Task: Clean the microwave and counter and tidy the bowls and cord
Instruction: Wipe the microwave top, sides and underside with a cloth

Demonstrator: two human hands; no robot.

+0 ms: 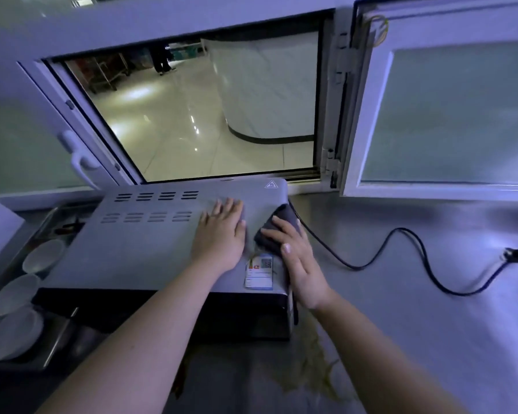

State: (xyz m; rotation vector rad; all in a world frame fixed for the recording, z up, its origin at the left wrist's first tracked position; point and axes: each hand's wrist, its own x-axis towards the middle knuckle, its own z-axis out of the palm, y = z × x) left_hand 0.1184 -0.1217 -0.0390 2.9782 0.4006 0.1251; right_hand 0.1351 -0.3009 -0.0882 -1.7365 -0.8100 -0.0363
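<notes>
A grey microwave stands on the steel counter below an open window. My left hand lies flat on its top with straight fingers. My right hand presses a dark cloth against the microwave's top right edge. The black power cord trails across the counter to the right and ends in an unplugged plug. Three white bowls sit in a metal tray to the left of the microwave. A yellowish spill spreads on the counter in front of the microwave.
The window sash swings open above the counter's back right. A white handle sticks out of the left frame. A metal tray with the bowls borders the microwave's left side. A sticker label sits on the microwave's top.
</notes>
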